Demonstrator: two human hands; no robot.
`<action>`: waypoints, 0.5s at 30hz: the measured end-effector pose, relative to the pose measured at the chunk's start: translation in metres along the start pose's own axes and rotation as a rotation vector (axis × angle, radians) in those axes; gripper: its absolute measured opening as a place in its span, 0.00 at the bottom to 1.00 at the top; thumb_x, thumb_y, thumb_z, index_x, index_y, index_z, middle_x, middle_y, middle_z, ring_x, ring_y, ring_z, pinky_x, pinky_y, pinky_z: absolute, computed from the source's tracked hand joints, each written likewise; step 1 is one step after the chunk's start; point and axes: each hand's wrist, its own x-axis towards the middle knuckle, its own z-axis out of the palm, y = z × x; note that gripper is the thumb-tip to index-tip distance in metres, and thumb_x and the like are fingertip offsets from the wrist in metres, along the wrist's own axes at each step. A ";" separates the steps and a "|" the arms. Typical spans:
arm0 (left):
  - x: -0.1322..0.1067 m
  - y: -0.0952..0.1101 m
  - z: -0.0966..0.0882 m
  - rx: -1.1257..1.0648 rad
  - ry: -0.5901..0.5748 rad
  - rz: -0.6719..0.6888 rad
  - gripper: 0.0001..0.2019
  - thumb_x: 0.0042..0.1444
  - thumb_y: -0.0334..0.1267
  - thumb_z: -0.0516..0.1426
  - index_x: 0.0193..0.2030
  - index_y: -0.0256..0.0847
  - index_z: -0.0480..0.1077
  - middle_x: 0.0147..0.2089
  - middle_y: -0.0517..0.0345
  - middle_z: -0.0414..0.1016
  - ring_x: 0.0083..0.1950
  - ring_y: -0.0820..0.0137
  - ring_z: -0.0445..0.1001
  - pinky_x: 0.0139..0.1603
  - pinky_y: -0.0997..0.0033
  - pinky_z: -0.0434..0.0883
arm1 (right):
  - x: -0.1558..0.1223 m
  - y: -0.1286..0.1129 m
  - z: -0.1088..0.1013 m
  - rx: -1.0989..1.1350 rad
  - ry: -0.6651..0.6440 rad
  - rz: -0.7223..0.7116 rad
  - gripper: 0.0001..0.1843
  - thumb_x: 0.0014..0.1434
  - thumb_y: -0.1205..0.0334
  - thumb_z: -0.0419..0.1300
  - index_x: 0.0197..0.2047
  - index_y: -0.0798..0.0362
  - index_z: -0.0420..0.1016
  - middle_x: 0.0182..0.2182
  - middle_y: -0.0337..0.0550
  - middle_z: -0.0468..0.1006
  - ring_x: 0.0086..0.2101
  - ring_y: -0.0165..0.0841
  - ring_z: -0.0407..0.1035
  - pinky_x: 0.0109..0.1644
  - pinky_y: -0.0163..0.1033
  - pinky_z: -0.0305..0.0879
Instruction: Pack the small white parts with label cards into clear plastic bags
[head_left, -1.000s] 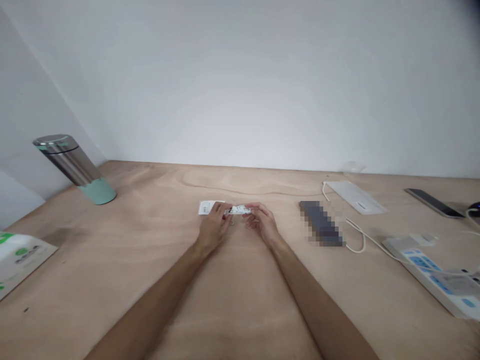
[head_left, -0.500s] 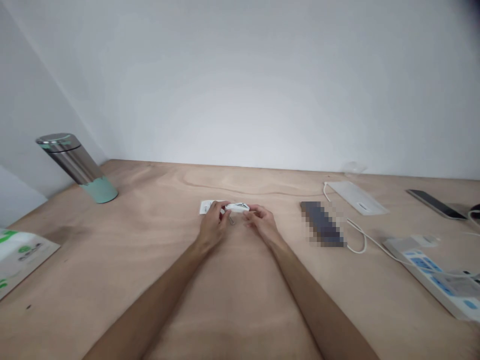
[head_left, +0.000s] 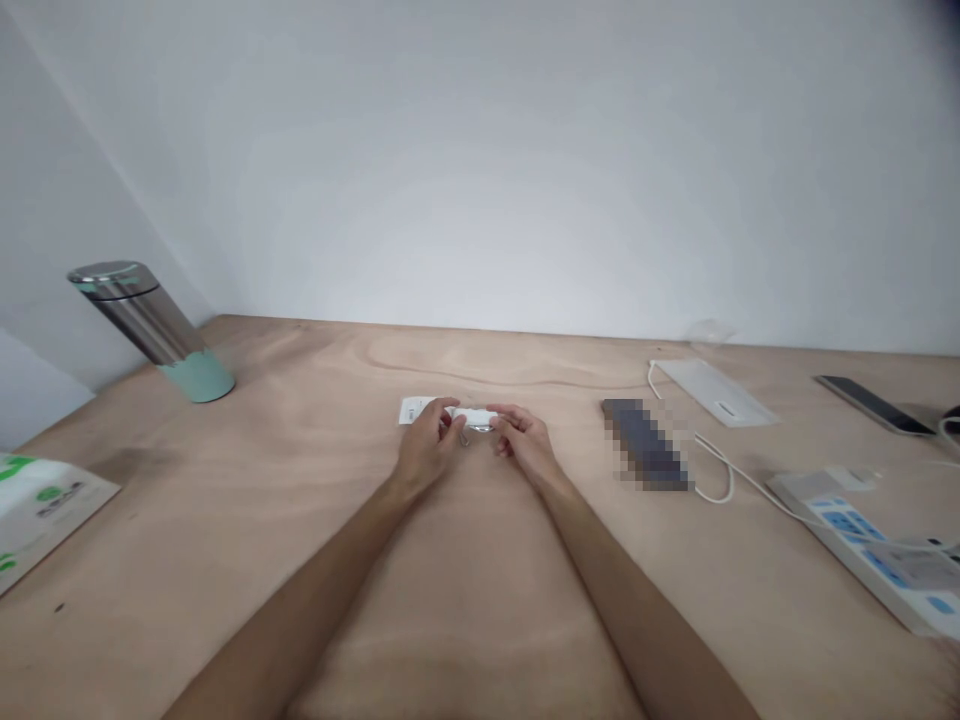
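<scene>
Between my two hands is a small white oblong object (head_left: 475,416) with a shiny metallic lower edge; its exact kind is too small to tell. My left hand (head_left: 427,445) grips its left end between thumb and fingers. At the right end, my right hand (head_left: 525,445) pinches it with thumb and forefinger. A small metal loop (head_left: 464,438) hangs below, close to my left thumb. Partly behind my left hand lies a white printed slip (head_left: 412,410) on the wooden table (head_left: 315,430).
A steel and mint-green flask (head_left: 161,330) stands at the left, with a white and green packet (head_left: 56,510) nearer. To the right lie a pixelated dark device (head_left: 645,445), a white pouch (head_left: 716,392), a phone (head_left: 874,405), a cable (head_left: 724,465) and a blue-and-white box (head_left: 862,540).
The white object has turned in my hands: its dark-gapped upper side is out of sight, and a smooth white face shows with metal beneath. My hands have stayed nearly in place.
</scene>
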 end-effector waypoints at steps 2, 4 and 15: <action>0.001 -0.001 -0.002 0.098 0.036 -0.012 0.15 0.60 0.42 0.52 0.52 0.41 0.65 0.37 0.56 0.72 0.33 0.69 0.69 0.36 0.68 0.67 | 0.001 0.002 0.000 -0.018 0.026 0.000 0.19 0.47 0.54 0.64 0.41 0.54 0.77 0.28 0.41 0.77 0.17 0.23 0.60 0.19 0.31 0.60; 0.003 -0.005 -0.006 0.213 0.079 0.042 0.16 0.58 0.39 0.53 0.53 0.40 0.64 0.41 0.53 0.72 0.41 0.65 0.69 0.42 0.65 0.68 | 0.002 0.003 0.001 -0.035 0.050 0.008 0.19 0.48 0.54 0.63 0.41 0.55 0.76 0.26 0.40 0.76 0.16 0.23 0.60 0.19 0.31 0.59; 0.011 -0.022 -0.012 0.558 -0.106 0.122 0.29 0.52 0.35 0.52 0.62 0.39 0.56 0.63 0.47 0.62 0.65 0.55 0.57 0.67 0.45 0.48 | 0.001 0.002 0.004 -0.066 0.125 -0.009 0.16 0.49 0.55 0.61 0.40 0.54 0.75 0.26 0.38 0.73 0.17 0.24 0.62 0.18 0.31 0.61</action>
